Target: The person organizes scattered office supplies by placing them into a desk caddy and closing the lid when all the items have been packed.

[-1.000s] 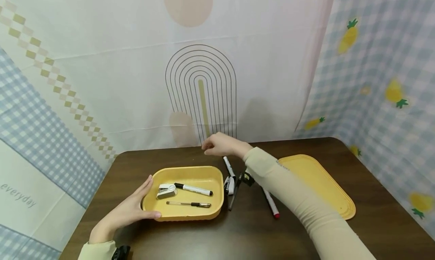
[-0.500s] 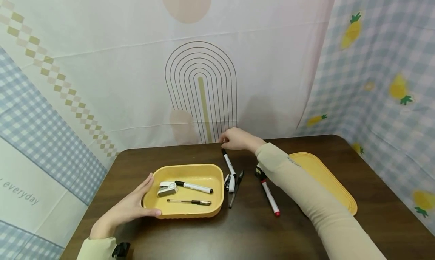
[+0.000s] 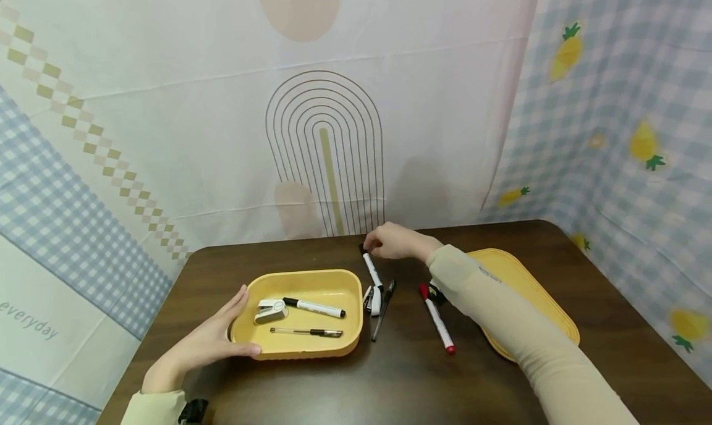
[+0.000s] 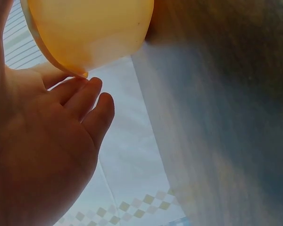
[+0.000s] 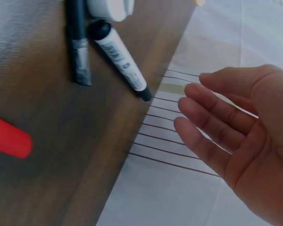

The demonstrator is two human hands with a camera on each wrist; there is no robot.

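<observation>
Head view: right hand (image 3: 396,242), fingers loose and holding nothing, hovers at the table's (image 3: 389,382) 12 o'clock edge.
Black marker (image 3: 371,272): white barrel, just beside the fingertips.
Left hand (image 3: 208,345): flat against yellow tray (image 3: 300,349) at 9 o'clock.

A yellow tray (image 3: 356,314) holds a black-capped white marker (image 3: 314,307) on a dark-brown table (image 3: 400,375).

- I see my left hand (image 4: 42,155) open, fingers (image 4: 87,96) straight, touching the yellow tray's (image 4: 89,33) rim;
- dark wooden table (image 4: 226,117) beside it; patterned cloth (image 4: 127,183) beyond
</observation>
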